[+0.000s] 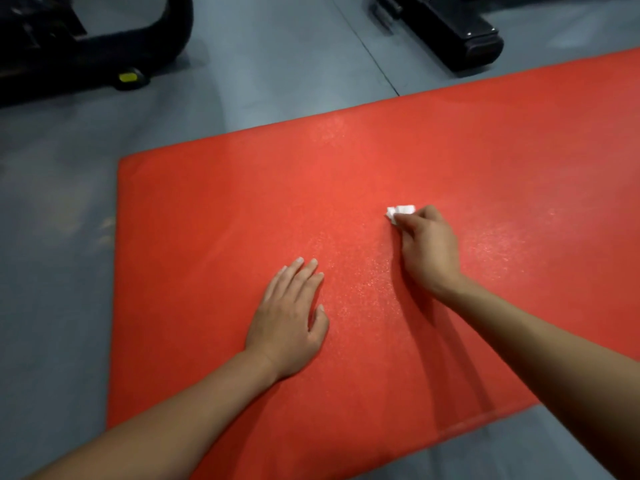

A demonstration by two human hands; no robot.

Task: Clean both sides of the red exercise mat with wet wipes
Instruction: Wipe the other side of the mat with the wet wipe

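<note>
Both forearms enter from bottom edge, elbows cut off. Left hand (289, 318) flat on mat (242, 209), fingers straight, slightly spread. Right hand (427, 247) curled, pinching 1 wipe (400, 212), mostly hidden, frame center-right. Mat's right end cut off. 2 dark machines (93, 39) up top, cropped.

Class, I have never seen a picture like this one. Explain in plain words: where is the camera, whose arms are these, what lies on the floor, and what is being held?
There is one picture, taken by a camera worn on a person's head, looking forward and down. The two bare arms are that person's own. A red mat lies flat on a grey floor. The left hand rests flat on the mat with straight fingers. The right hand pinches a small white wipe against the mat. Black gym equipment stands on the floor beyond the mat.
</note>
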